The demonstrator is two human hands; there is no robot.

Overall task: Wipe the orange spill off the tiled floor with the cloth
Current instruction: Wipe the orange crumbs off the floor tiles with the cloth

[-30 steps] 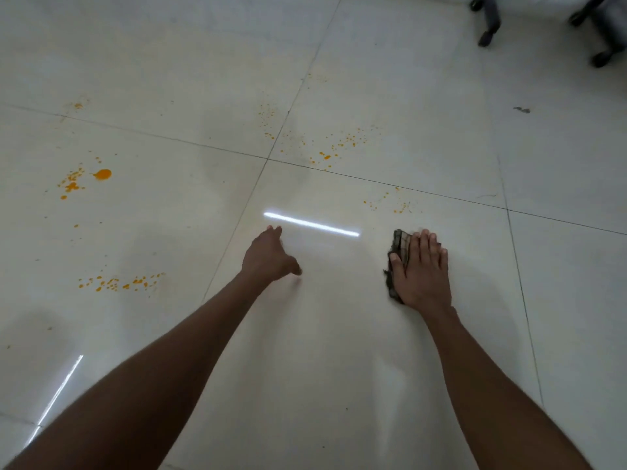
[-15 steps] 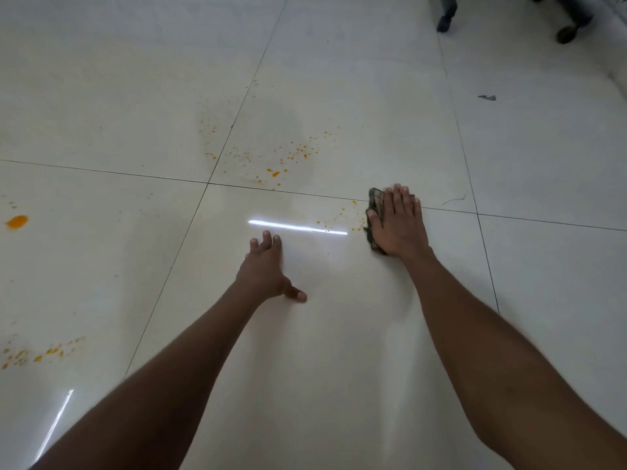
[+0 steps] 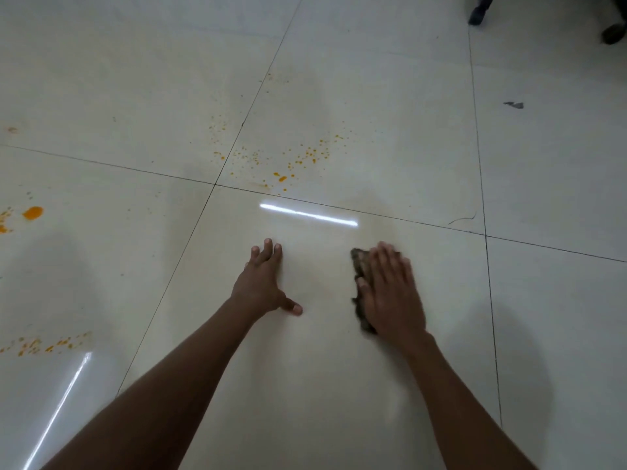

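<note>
Head view: the right hand (image 3: pixel 390 290) is laid flat on the dark cloth (image 3: pixel 360 266), fingers straight, and the cloth is pressed onto the tiled floor (image 3: pixel 339 385). The left hand (image 3: pixel 263 283) is spread flat on the floor just beside it, holding nothing, so the body is propped up. The nearest orange spill (image 3: pixel 291 161) is seen as a scatter of drops on the tile past the grout line, ahead of both hands. More orange is seen far to the left: a big drop (image 3: pixel 33 212) and a row of small drops (image 3: pixel 51 344). To wipe well, the cloth should probably be pushed forward over the line with firm, even pressure, and kept flat so drops are not smeared about. Chair wheels (image 3: pixel 480 11) are seen at the far top right, and a small dark scrap (image 3: pixel 514 104) lies well apart. Nothing seems to block the way.
</note>
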